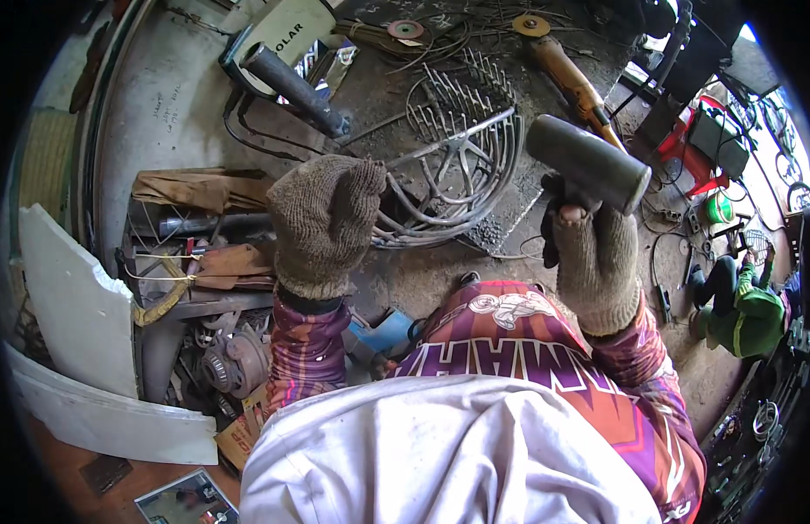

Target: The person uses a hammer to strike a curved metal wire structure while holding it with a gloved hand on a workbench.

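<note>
My right hand, in a brown knitted glove with a bare fingertip showing, is wrapped round the handle of a sledgehammer. The dark cylindrical hammer head is raised just beyond my fingers; the handle is mostly hidden by the glove. My left hand, gloved alike, is closed in a fist at the left side of a round grey metal frame. What that fist holds, if anything, I cannot make out. Curved bars, a star-shaped centre and several upright prongs make up the frame, which rests on the dark workbench.
An angle grinder lies beyond the hammer, with a loose disc farther left. A thick metal pipe stands tilted at the back left. Motor parts lie low left. A person in green crouches at the right.
</note>
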A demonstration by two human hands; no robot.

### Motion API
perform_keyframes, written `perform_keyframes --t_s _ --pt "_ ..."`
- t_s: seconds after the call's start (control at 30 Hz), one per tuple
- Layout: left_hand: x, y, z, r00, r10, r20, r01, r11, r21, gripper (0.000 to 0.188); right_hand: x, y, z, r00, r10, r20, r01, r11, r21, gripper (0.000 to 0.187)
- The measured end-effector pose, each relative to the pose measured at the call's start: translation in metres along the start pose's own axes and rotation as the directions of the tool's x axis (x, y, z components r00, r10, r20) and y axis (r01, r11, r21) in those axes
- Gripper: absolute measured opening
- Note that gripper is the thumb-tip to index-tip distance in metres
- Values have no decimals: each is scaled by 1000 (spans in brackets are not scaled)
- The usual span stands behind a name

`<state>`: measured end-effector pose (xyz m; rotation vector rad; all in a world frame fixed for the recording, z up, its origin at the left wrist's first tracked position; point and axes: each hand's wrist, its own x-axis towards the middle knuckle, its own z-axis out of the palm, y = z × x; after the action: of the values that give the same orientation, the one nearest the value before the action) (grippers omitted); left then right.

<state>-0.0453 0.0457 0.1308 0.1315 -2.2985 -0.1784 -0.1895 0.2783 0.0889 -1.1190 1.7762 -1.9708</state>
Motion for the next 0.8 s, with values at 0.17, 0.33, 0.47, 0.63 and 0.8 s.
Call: perform_keyframes --t_s 0.17,0.33,0.47,0.63,0.8 --pt "3 -3 3 997 27 67 -25 999 -33 14 -6 3 1 994 -97 56 105 983 -152 31" --pt "0 -7 6 999 14 31 -14 1000 -16 14 12 1 -2 999 -36 40 40 994 -98 45" --pt "-10 -28 12 987 160 -15 -159 987 26 14 30 40 -5 991 -70 -113 75 996 41 63" --pt "-25 -24 28 916 -367 165 397 756 -520 17 33 56 -19 971 236 37 -238 942 236 53" --pt "-30 -34 48 946 -283 156 323 796 -512 22 33 74 -23 940 336 61 -340 900 272 44"
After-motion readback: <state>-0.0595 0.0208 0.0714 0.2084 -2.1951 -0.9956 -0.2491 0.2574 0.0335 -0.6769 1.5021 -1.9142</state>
